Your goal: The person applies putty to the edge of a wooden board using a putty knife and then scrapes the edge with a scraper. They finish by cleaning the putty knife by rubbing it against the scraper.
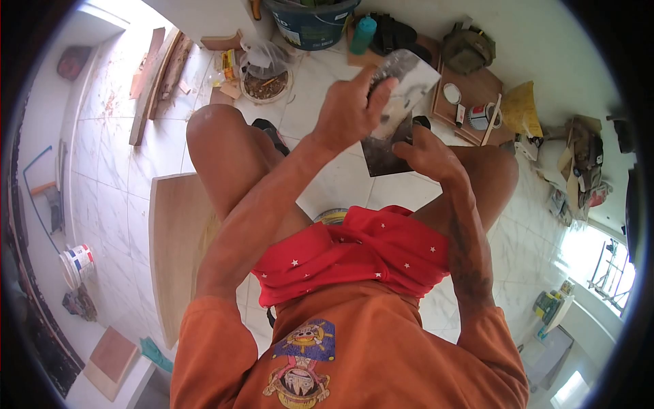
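Observation:
My left hand [349, 112] is closed on a flat, shiny metal plate [417, 78] smeared with whitish paste, its thumb lying over the near face. Below it, a dark rectangular plate [390, 163] with a straight lower edge is gripped by my right hand [432, 157] at its right side. The two plates overlap in this view, above the floor between my bent knees. Part of a round container rim [332, 217] shows just beyond my red shorts.
A wooden board [170, 252] lies at my left, with timber pieces [158, 82] farther out. Ahead are a bowl of debris [267, 87], a dark bucket [313, 26] and a teal bottle [363, 34]. A brown panel [443, 102] carries an open can [482, 117] at the right.

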Motion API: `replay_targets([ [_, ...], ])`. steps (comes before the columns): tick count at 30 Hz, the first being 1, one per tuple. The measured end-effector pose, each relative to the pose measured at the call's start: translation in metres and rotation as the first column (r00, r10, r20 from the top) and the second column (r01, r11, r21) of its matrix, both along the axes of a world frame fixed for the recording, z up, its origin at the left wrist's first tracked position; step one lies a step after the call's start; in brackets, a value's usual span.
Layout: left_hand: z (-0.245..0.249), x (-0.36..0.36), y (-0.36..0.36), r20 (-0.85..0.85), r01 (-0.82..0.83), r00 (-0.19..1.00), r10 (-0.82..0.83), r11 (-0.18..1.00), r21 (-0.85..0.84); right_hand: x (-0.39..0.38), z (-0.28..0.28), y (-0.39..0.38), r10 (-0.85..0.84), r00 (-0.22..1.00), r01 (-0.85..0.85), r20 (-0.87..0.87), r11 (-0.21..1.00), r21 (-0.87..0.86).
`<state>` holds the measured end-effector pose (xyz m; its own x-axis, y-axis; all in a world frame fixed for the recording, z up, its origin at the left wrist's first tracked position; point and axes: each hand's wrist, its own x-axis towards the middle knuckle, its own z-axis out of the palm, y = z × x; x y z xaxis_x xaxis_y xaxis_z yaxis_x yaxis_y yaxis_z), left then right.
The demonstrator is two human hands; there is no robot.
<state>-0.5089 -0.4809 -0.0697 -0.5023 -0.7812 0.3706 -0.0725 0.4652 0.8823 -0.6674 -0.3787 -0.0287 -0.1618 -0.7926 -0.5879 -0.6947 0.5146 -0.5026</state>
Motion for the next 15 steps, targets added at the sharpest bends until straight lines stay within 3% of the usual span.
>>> replay_targets([
  [3,-0.003,-0.002,0.003,-0.035,-0.009,0.999,0.007,0.998,-0.055,-0.005,-0.011,0.004,-0.041,0.984,0.06,0.174,0.992,-0.109],
  [6,-0.003,-0.001,-0.002,0.01,-0.039,0.999,0.038,0.999,0.001,-0.013,-0.028,0.01,-0.057,0.988,0.083,0.147,0.981,-0.177],
  [9,-0.006,-0.003,0.008,-0.039,0.01,0.999,-0.01,1.0,-0.006,-0.014,-0.028,0.007,-0.067,0.962,0.13,0.266,0.965,-0.226],
  [13,-0.002,-0.001,-0.002,-0.017,-0.042,0.999,0.043,0.995,0.091,-0.009,-0.015,0.008,-0.084,0.958,0.143,0.276,0.969,-0.202],
  [15,-0.005,-0.002,0.004,-0.025,-0.031,0.999,0.033,0.998,0.052,-0.008,-0.013,0.005,-0.105,0.96,0.162,0.259,0.964,-0.211],
])
